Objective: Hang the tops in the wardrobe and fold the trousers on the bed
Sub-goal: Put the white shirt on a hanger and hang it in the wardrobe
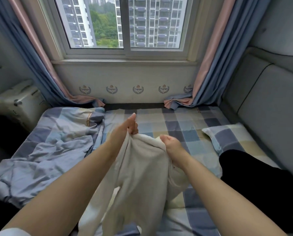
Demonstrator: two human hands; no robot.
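A pair of cream-white trousers (138, 174) hangs in front of me above the checked bed (181, 126), the legs trailing down toward the near edge. My left hand (128, 126) grips the top edge of the trousers on the left, fingers curled round the cloth. My right hand (171, 145) holds the same edge on the right, thumb up and fingers tucked into the fabric. A black garment (254, 181) lies on the bed at the right, below the pillow.
A rumpled blue checked duvet (48, 150) fills the bed's left half. A checked pillow (231, 138) lies at the right beside a grey padded headboard (268, 106). A window with blue-pink curtains (208, 68) is ahead. A white suitcase (17, 101) stands at far left.
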